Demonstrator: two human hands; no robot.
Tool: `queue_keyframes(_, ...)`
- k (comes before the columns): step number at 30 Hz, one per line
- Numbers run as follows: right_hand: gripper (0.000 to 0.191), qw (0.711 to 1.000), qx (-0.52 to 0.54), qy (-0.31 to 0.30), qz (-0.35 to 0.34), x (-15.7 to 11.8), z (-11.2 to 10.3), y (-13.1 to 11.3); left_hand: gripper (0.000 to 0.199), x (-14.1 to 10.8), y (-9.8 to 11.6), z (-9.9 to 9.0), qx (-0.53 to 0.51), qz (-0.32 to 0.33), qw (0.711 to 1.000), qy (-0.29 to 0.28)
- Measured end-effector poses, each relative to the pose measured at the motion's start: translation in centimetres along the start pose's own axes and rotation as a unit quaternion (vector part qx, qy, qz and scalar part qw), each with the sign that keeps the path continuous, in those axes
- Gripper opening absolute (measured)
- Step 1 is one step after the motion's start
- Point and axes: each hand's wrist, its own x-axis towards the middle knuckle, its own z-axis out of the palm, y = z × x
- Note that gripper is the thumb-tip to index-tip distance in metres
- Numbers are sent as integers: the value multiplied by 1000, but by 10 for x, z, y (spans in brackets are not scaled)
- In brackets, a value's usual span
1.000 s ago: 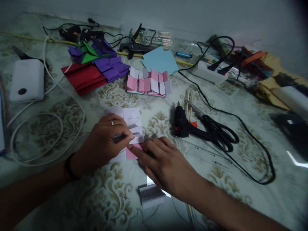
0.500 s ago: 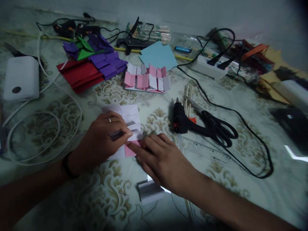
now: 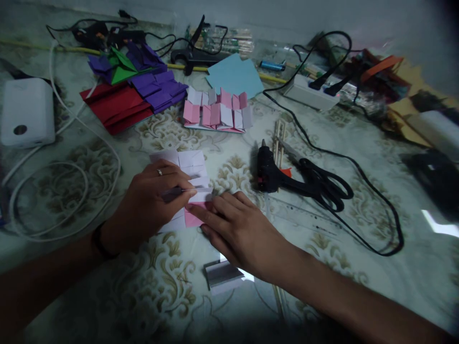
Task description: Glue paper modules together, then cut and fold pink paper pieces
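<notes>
A folded white paper piece (image 3: 192,164) with creased flaps lies on the patterned cloth, and a pink section (image 3: 192,217) shows at its lower right. My left hand (image 3: 158,191), with a ring on one finger, pinches a raised white flap between thumb and fingertips. My right hand (image 3: 238,227) rests on the pink section's right side, its index fingertip pressing the pink paper and its other fingers curled. Below my right hand lies a small folded white strip (image 3: 224,277). Farther back sits a pink and white folded paper block (image 3: 218,111).
To the right are a black glue gun (image 3: 268,172), black scissors (image 3: 326,184) and a clear ruler (image 3: 304,217). Purple folded paper (image 3: 161,91), red paper (image 3: 118,107), blue sheets (image 3: 234,76) and a power strip (image 3: 311,93) lie behind. A white device (image 3: 27,112) with cable is left.
The whole view has shifted slightly, so things appear a little higher. Both hands keep nearly the same hold on the paper.
</notes>
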Motion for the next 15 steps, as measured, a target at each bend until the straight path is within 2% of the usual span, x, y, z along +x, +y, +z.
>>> queue_keyframes(15,43,1000,4,0,-4,0,-1,1,13,0,-1,-1,-31,-33,999,-2)
